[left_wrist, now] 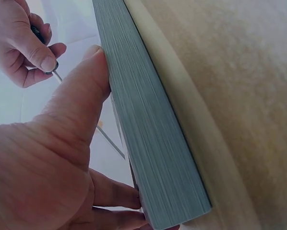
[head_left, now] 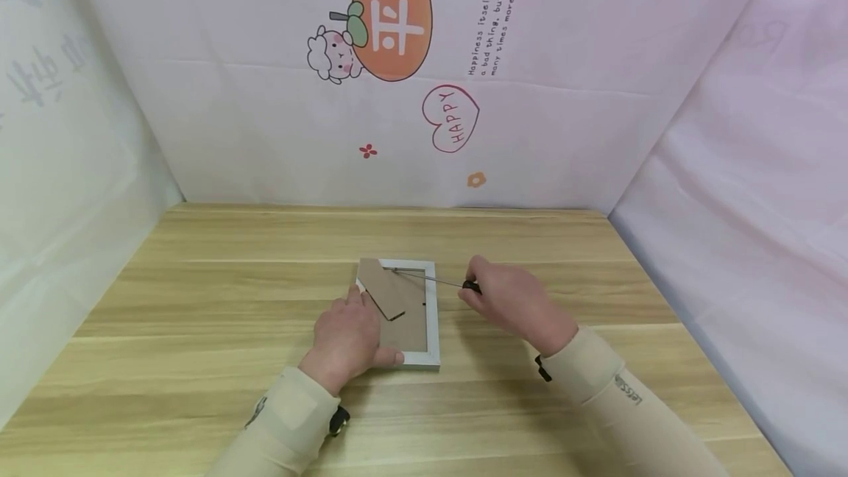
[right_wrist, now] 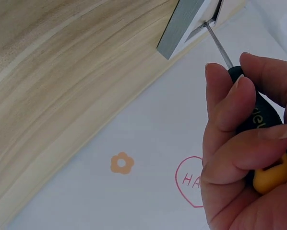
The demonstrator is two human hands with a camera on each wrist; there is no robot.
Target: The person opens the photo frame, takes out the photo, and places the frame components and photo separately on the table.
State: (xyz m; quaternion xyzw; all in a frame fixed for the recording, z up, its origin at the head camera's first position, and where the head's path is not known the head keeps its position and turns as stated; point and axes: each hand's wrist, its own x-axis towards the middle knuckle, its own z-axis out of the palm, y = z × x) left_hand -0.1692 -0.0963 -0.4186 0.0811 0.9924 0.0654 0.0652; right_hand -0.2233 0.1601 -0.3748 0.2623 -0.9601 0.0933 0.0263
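A picture frame (head_left: 433, 322) with a white border lies face down on the wooden table, its brown back panel (head_left: 407, 333) and slanted easel flap (head_left: 373, 280) upward. My left hand (head_left: 347, 333) rests on its lower left part, thumb laid over the near border and fingertips at the left edge. To the right, my right hand (head_left: 513, 304) grips a screwdriver by its dark handle (right_wrist: 258, 108), which has a yellow end. The thin metal shaft (head_left: 440, 283) reaches left over the frame. Its tip meets a small fastener (head_left: 394, 269) at the inner far edge.
The wood-grain table (head_left: 218, 300) extends around the frame. White printed cloth (head_left: 265, 138) stands behind it, with further cloth sides at left and right. Beige sleeves (head_left: 596, 370) cover both forearms, with dark straps at the wrists.
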